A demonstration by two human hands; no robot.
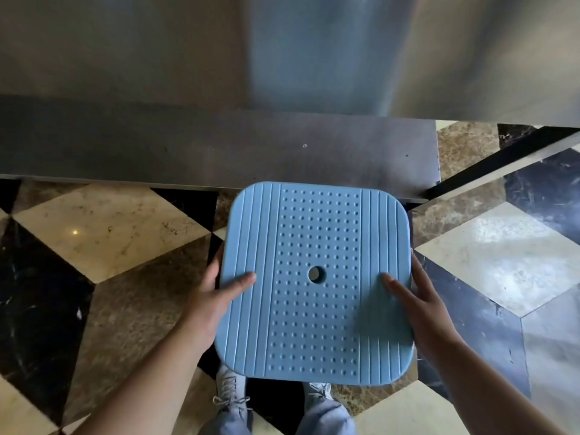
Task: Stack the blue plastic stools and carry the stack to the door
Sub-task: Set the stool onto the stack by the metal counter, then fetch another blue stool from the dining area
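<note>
Both forearms are reaching in from near edge, bare, angling inward toward scene centre. Left hand point(216, 296) is gripping the blue stool seat point(317, 246) at its left edge: thumb lying flat on top, fingers wrapping over the side, partly hidden. Right hand point(420, 309) is mirroring on right edge, thumb on top, fingers spreading along the side. Wrists are looking roughly straight, approx. level w/ each other.

dark ledge point(219, 152) blocks ahead; tiled floor point(110, 233) open both sides.

floor point(131, 240): marble tiles, cream/black/brown | dark ledge point(219, 152): perhaps a step | grey shoes point(229, 387)
</note>
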